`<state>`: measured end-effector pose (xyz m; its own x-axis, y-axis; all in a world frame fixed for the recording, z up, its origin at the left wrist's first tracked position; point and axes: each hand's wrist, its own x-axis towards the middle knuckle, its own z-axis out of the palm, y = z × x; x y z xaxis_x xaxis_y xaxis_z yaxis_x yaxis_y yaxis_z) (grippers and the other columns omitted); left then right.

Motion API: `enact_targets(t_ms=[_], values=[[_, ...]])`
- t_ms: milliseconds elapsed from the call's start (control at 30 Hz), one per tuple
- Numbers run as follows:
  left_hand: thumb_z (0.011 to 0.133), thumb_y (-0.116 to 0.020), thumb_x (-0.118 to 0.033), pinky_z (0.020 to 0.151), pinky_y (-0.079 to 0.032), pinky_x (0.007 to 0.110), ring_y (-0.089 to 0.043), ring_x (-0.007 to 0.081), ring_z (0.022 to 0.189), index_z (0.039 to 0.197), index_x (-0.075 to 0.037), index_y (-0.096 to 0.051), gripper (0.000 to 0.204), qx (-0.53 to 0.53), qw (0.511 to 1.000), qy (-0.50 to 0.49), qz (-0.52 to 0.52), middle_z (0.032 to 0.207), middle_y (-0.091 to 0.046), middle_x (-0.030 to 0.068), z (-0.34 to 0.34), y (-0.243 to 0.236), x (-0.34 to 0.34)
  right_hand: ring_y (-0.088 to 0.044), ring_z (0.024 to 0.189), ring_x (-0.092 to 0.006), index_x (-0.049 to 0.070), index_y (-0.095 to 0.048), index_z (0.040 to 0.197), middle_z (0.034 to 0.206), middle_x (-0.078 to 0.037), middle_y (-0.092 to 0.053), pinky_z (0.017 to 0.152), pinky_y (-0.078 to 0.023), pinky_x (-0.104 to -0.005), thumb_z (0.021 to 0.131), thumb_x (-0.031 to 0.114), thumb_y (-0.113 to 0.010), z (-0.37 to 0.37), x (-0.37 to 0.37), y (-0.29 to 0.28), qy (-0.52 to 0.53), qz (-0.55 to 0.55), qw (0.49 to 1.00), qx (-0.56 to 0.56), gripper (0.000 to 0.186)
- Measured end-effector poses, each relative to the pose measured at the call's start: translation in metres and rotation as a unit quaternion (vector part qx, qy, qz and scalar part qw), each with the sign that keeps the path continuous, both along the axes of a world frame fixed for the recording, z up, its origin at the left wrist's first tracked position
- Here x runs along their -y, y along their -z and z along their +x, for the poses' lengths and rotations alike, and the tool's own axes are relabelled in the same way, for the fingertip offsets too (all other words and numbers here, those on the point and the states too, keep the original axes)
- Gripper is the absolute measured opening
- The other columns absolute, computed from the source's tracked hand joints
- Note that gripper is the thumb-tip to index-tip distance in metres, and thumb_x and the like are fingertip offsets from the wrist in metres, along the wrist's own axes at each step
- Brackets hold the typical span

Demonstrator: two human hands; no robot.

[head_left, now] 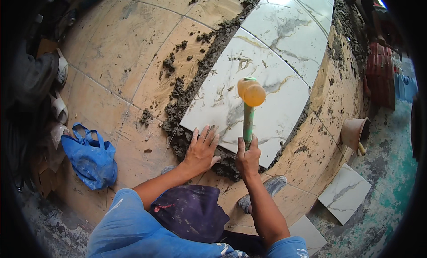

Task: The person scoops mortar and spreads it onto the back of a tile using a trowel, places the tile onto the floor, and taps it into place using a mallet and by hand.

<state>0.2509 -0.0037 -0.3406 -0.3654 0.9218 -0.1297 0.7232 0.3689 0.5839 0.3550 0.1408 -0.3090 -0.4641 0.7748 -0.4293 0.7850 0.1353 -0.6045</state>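
Observation:
My right hand [248, 159] is wrapped round the green handle of a rubber mallet [252, 94], whose orange-yellow head is over the near marble-look tile [222, 102]. Whether the head touches the tile I cannot tell. My left hand [202, 149] lies with fingers stretched out at the tile's near left corner, fingertips on its edge. This white tile has grey and gold veins and some smears of mortar on it. Dark wet mortar [178, 111] shows along its left and near edges. Farther off, another white tile [284, 31] adjoins it.
Beige floor tiles [111, 40] with mortar crumbs lie to the left. A blue bag [91, 162] sits at lower left, near white shoes [60, 107]. At right are a bucket [354, 132], a loose cut tile [344, 193] and red stacked objects [379, 76]. My foot [267, 191] is close behind the mortar.

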Motion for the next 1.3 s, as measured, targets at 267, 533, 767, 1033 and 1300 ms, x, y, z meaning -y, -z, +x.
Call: enact_targets(t_ms=[267,533,767,1033,1300], values=[[0.073,-0.075,-0.035,0.109,-0.024,0.060,-0.033,0.0410,0.135,0.130,0.005,-0.049,0.074,0.004,1.000,0.002,-0.012,0.141,-0.039,0.0238,0.001,0.001,0.000,-0.060,0.084,-0.0513,0.000,-0.049,0.122,0.087,-0.033,-0.062,0.072,-0.048,-0.0537,0.093,0.034,-0.056,0.009,0.010,0.011,-0.042,-0.026,0.999,0.020,0.046],[0.074,-0.076,-0.036,0.109,-0.025,0.060,-0.034,0.0422,0.134,0.130,0.003,-0.050,0.074,-0.021,1.000,0.001,0.000,0.139,-0.040,0.0243,0.002,0.001,-0.002,-0.061,0.083,-0.0504,0.000,-0.049,0.122,0.087,-0.032,-0.062,0.071,-0.048,-0.0539,0.093,0.034,-0.056,0.013,0.009,0.005,-0.060,0.020,0.998,0.009,0.044],[0.073,-0.077,-0.035,0.108,-0.026,0.060,-0.034,0.0419,0.134,0.130,0.003,-0.051,0.073,-0.006,1.000,0.006,-0.018,0.139,-0.040,0.0244,0.002,0.001,-0.002,-0.061,0.082,-0.0497,-0.001,-0.049,0.122,0.087,-0.031,-0.063,0.070,-0.049,-0.0530,0.094,0.035,-0.055,0.005,0.009,0.009,-0.073,0.006,0.997,0.030,0.046],[0.073,-0.077,-0.034,0.109,-0.025,0.060,-0.033,0.0417,0.135,0.130,0.003,-0.050,0.073,-0.012,1.000,0.002,-0.015,0.141,-0.039,0.0242,0.004,0.002,-0.001,-0.061,0.084,-0.0503,-0.003,-0.051,0.122,0.087,-0.033,-0.062,0.073,-0.049,-0.0525,0.094,0.037,-0.055,0.013,0.011,0.006,-0.055,-0.021,0.998,-0.007,0.049],[0.073,-0.076,-0.034,0.109,-0.026,0.059,-0.034,0.0419,0.134,0.130,0.003,-0.050,0.072,-0.025,1.000,0.003,-0.012,0.139,-0.041,0.0241,0.006,0.003,-0.002,-0.061,0.079,-0.0481,-0.003,-0.053,0.117,0.082,-0.030,-0.061,0.068,-0.048,-0.0471,0.094,0.035,-0.057,0.018,0.012,0.012,-0.081,0.015,0.996,0.018,0.044]])
